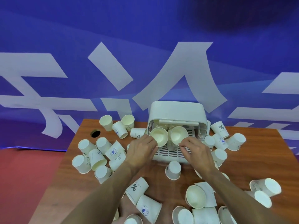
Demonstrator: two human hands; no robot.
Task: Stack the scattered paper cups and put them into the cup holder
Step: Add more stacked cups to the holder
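- While your head tips down over the work, a blue banner with big white strokes fills the background behind the surface.
- The wooden surface carries everything, and a red floor shows to its left.
- The white cup holder stands at the far middle of the surface. Its front is open toward you, and a slatted tray forms its bottom.
- Your left hand reaches over the tray's left side, and its fingers are curled on the rim of the left cup.
- Your right hand reaches over the tray's right side, and its fingers pinch the rim of the right cup.
- Both held cups lie tilted with their mouths toward you, just beside each other in the holder's opening. What sits behind them inside is too blurred to tell.
- Loose cups lie scattered on the left of the surface, with more to the right of the holder and more near you.
- One upside-down cup stands just in front of the tray, between your forearms.
- A dark round hole sits near the surface's far left corner.
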